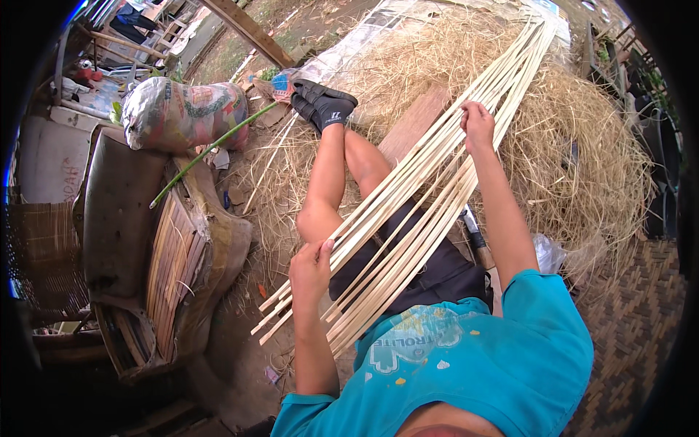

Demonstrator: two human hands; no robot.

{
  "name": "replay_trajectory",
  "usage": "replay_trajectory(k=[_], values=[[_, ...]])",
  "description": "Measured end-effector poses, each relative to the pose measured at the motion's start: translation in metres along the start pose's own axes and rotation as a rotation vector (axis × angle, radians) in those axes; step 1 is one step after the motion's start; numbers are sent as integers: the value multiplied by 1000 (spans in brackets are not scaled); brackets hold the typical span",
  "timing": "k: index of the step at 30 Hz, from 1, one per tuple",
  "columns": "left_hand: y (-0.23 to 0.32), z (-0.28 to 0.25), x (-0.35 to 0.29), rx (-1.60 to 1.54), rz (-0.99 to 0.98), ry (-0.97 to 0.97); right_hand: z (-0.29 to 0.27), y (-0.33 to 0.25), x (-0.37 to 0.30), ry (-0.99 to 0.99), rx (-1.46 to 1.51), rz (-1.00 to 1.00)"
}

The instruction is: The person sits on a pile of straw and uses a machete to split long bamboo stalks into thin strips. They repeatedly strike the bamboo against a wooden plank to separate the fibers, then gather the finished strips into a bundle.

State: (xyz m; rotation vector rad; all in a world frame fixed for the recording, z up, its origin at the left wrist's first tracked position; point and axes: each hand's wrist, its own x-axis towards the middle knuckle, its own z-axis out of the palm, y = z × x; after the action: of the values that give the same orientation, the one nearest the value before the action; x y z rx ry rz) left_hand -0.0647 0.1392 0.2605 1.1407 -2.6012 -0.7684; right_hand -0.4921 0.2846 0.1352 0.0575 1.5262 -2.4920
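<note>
A bundle of long, pale bamboo strips [408,169] lies slantwise across my lap, running from the lower left to the far upper right. Some strips [408,273] fan out apart from the main bunch on its near side. My left hand [311,271] is closed at the edge of the bundle near its lower end, thumb against the strips. Farther up, my right hand [478,127] has its fingers pinched together over the strips; its fingertips seem to hold a strip, though exactly how many is hidden.
Curly shavings [582,138] are heaped at the right, with a wooden board [419,124] under the strips. A knife-like tool [475,237] lies by my right thigh. At left are a stuffed sack [186,113], a green stalk [211,149] and a worn seat [120,218] with wood slats.
</note>
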Motion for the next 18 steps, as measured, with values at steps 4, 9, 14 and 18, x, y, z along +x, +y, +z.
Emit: replay_trajectory(k=[4,9,14,18], values=[[-2,-1,-2,48,12,-3,-31,-31,47,447,577,164],[-7,1,0,175,-26,21,-85,-73,47,658,645,-189],[-17,5,1,179,-41,15,-35,-48,-53,61,89,203],[-14,5,2,211,-23,15,12,4,-146,-326,-107,540]])
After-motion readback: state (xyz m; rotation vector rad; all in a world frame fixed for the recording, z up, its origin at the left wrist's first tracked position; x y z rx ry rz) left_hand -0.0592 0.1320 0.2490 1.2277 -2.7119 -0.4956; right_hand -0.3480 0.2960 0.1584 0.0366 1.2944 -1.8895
